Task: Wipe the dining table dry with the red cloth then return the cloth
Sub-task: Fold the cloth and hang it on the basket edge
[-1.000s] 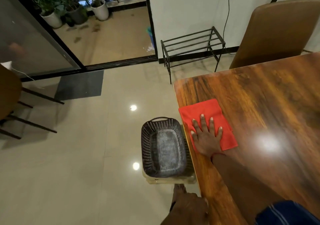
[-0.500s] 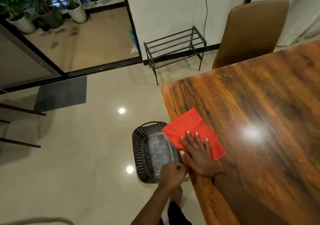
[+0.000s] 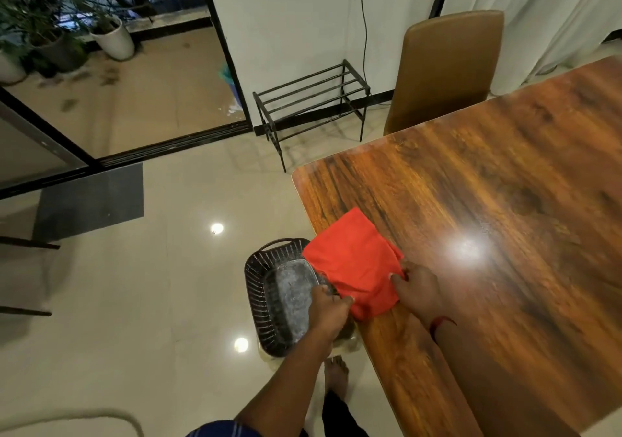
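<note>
With the folded red cloth [image 3: 353, 263] overhanging the glossy wooden tabletop [image 3: 488, 207] edge, both hands' grip, left hand [image 3: 328, 308] and right hand [image 3: 417, 285], pinching it, should gather loose corners before lowering it into the dark woven basket [image 3: 269, 305].

Glossy wooden desk [image 3: 488, 218] fills the right side, and the red cloth [image 3: 353, 261] lies over its near-left edge, partly overhanging. On the tiled floor [image 3: 151, 302] just left of that edge sits a dark woven basket [image 3: 259, 288].
</note>
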